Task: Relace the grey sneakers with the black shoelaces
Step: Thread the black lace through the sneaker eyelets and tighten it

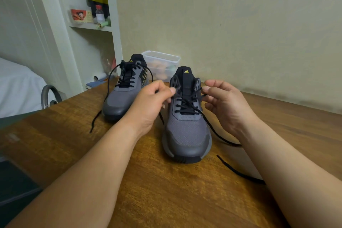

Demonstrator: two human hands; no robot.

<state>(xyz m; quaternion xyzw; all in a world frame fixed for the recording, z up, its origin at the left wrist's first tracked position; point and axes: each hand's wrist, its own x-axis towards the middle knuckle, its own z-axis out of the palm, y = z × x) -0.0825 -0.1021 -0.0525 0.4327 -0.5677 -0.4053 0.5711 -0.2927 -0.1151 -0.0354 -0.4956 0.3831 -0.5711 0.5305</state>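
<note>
Near grey sneaker (187, 131) is set on the bench (148, 181), long axis 12–6, toe at 6. Black shoelace (218, 131) is pinched by both hands at the upper eyelets: left hand (149, 105) at 9, right hand (227, 105) at 3, equally near. Second sneaker (122, 98) is parked at 11.
</note>
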